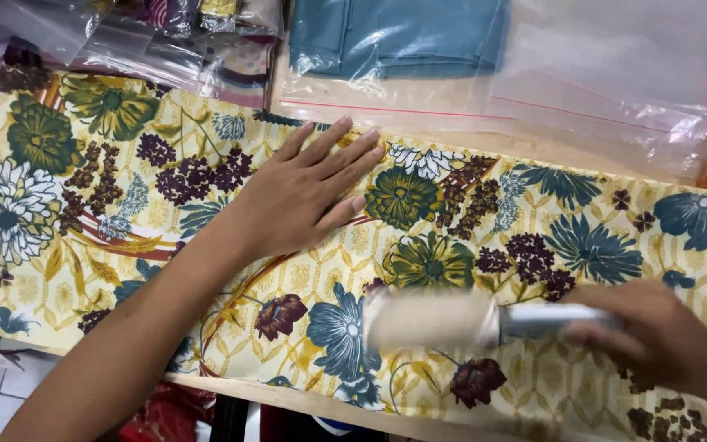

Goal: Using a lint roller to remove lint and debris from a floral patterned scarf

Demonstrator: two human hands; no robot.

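Fabric [452, 245], yellow with big flowers, lies stretched along the table edge [321, 403]. My left hand [304, 192] lies flat on it, fingers together, probably to pin it down. My right hand [656, 331] grips a lint roller [431, 321], drum on the cloth. Behind, clear zip bags [607, 74]; one holds folded blue cloth [398, 37].

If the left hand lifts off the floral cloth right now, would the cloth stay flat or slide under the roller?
The floral cloth looks thin and floppy, lying flat along the table. Without the left hand pressing it, it would probably bunch or creep. The lint roller in the right hand is likely sticky and may drag it.
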